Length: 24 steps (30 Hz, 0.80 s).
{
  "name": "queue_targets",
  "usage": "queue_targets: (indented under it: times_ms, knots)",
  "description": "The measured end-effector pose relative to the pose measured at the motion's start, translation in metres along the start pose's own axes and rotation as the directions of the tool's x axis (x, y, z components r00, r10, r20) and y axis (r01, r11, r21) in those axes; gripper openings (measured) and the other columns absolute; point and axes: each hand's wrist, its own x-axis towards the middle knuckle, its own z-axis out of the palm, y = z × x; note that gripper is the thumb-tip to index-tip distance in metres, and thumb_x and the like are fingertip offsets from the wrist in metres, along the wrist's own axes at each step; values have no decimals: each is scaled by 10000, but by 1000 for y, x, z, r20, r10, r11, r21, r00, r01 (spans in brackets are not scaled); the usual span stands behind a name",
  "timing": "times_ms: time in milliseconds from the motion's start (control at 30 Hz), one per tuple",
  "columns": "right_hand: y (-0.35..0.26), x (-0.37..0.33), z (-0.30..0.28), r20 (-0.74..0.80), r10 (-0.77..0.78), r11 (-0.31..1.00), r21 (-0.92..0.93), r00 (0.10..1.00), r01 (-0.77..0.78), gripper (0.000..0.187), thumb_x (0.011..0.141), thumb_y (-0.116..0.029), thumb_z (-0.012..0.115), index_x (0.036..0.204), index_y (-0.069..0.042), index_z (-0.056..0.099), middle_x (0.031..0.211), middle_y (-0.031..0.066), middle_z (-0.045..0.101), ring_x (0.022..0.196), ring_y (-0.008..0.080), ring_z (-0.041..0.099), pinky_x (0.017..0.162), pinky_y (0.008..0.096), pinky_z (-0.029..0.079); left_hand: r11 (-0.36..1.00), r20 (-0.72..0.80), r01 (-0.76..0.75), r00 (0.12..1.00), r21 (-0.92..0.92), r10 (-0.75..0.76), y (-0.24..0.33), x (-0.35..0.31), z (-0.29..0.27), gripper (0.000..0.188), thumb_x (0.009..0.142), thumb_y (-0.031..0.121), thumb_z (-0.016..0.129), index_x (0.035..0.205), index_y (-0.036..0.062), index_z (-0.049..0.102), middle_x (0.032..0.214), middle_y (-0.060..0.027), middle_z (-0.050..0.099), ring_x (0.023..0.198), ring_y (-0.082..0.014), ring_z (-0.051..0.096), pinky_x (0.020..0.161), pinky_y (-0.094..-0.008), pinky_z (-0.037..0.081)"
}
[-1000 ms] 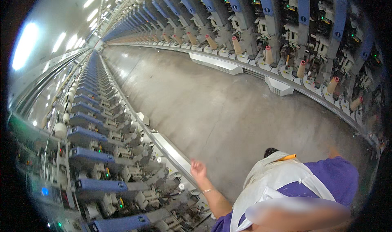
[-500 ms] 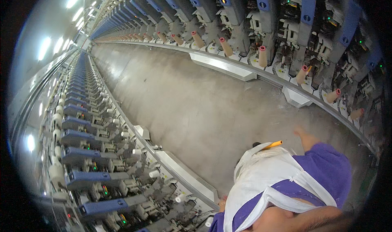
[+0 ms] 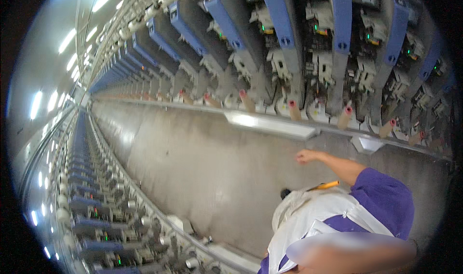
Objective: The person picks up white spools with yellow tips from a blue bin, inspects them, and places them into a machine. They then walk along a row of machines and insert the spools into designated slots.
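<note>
My right hand [image 3: 305, 156] hangs over the aisle floor, at the end of a bare forearm below a purple sleeve. Its fingers look loosely curled together with nothing in them, though the picture is somewhat blurred. Nearest to it are the right-hand machine row's white floor-level box [image 3: 270, 124] and a pale yarn cone [image 3: 294, 111] with a pink tip; the hand touches neither. An orange tube-like stick [image 3: 329, 185] pokes out at the front of my white apron [image 3: 313, 211]. My left hand is out of sight.
Long rows of blue-and-grey yarn-winding machines line both sides, the far row [image 3: 284, 28] holding pale cones and the left row [image 3: 96, 221] white bobbins. Metal rails [image 3: 140, 192] edge the grey floor [image 3: 207, 163]. A second white box [image 3: 367, 144] juts from the right row.
My right hand has swung forward and left across the floor. The view has turned toward the right-hand row. Part of my left hand, seen earlier by the left rail, has gone from sight.
</note>
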Motion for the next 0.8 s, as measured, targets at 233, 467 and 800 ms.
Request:
queue_targets:
  times_ms: [233, 467, 800]
  knots:
    - [29, 38, -171, -662, 183, 971, 239, 726, -28, 208, 874, -193, 491, 941, -28, 600, 734, 55, 630, 620, 137, 605, 537, 281, 484, 957, 411, -289, 872, 0, 264, 243, 129, 360, 137, 878, 163, 489, 831, 41, 531, 770, -68, 572, 685, -163, 540, 660, -314, 479]
    - [-82, 121, -343, -920, -44, 995, -74, 391, -63, 273, 889, -241, 476, 998, -10, 572, 811, 157, 625, 687, 257, 608, 622, 384, 474, 866, 860, -499, 429, -29, 276, 231, 49, 596, 263, 862, 186, 557, 1051, 3, 552, 819, -54, 596, 730, -146, 561, 655, -270, 460]
    - [-139, 180, -408, -973, 69, 785, -83, 219, -614, 442, 886, -368, 467, 684, 2, 599, 640, 168, 604, 598, 305, 604, 520, 421, 471, 565, 821, -798, 457, 210, 341, 220, -12, 768, 234, 873, 148, 523, 1049, -6, 535, 780, -65, 595, 694, -130, 552, 621, -250, 468]
